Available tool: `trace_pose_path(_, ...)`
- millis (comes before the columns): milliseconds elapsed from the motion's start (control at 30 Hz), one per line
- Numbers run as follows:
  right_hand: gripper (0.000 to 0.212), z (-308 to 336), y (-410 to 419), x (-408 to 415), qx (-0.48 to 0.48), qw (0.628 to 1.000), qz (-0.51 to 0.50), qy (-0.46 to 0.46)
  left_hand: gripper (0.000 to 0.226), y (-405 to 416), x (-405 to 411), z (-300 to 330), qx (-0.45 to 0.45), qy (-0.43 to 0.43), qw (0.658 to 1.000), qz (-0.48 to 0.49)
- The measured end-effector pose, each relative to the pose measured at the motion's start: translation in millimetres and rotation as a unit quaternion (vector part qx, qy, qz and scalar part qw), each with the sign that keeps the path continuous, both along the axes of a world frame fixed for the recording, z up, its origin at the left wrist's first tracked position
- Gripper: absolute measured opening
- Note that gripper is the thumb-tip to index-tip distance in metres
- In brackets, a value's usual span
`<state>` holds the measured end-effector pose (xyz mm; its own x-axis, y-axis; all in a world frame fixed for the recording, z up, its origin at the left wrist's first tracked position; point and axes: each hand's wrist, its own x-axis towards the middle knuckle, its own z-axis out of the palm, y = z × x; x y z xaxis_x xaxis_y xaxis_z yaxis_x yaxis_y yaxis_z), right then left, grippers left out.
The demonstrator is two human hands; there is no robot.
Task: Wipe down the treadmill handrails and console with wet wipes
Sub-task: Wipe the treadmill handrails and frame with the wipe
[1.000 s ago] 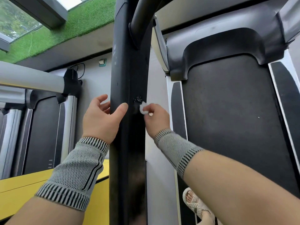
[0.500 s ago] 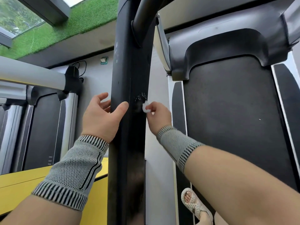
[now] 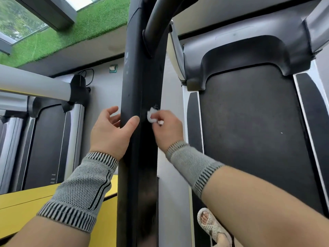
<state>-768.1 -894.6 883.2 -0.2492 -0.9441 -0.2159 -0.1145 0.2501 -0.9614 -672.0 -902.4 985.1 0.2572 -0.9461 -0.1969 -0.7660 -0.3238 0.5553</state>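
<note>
Your right hand point(image 3: 168, 128) pinches a soft, limp wipe point(image 3: 151, 117) wadded against the post's point(image 3: 140, 122) right edge; your left hand point(image 3: 110, 131) lies loosely open around its left edge. Pinch the wad firmly.

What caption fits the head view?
Right hand presses a wet wipe to the black upright; left hand steadies it.

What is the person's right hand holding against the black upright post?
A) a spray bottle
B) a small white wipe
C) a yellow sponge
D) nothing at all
B: the right hand pinches a small crumpled white wipe against the black post, just below a patch of whitish specks, while the left hand steadies the post.
</note>
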Motion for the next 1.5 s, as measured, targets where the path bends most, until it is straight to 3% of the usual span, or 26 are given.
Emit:
trace_pose_path(133,0.017,4.4,-25.0,-13.9,-0.004,1.0,-0.008,-0.01,0.06,0.8,-0.1,0.1,0.002,0.003,1.0,0.001)
trace_pose_path(367,0.014,0.0,51.7,7.8,-0.085,0.996,0.025,-0.015,0.058,0.0,-1.1,1.9,0.003,-0.007,1.0,-0.005)
trace_pose_path(500,0.014,12.3,5.5,-1.0,-0.056,0.998,0.006,0.009,0.059,0.4,0.1,0.6,-0.001,-0.012,1.0,-0.005)
trace_pose_path(633,0.018,18.3,-27.9,-16.3,-0.052,0.998,-0.019,-0.024,0.06,0.7,2.1,-2.3,-0.004,-0.008,1.0,-0.001)
trace_pose_path(867,0.015,1.5,36.6,6.0,-0.086,0.996,-0.002,-0.019,0.058,-0.2,2.2,-5.2,-0.014,-0.008,1.0,-0.007)
trace_pose_path(1067,0.016,16.7,-32.1,-14.1,-0.039,0.999,-0.018,0.023,0.062,-0.9,6.6,-7.2,-0.01,0.009,1.0,-0.019)
trace_pose_path(1300,0.017,6.2,29.3,5.1,-0.031,0.999,-0.023,-0.036,0.06,0.8,9.7,-11.4,-0.023,0.008,1.0,-0.019)
trace_pose_path(1500,0.014,4.2,-33.6,-13.3,0.019,1.0,-0.02,-0.005,0.06,-0.5,6.0,-6.7,-0.014,0.003,1.0,-0.014)
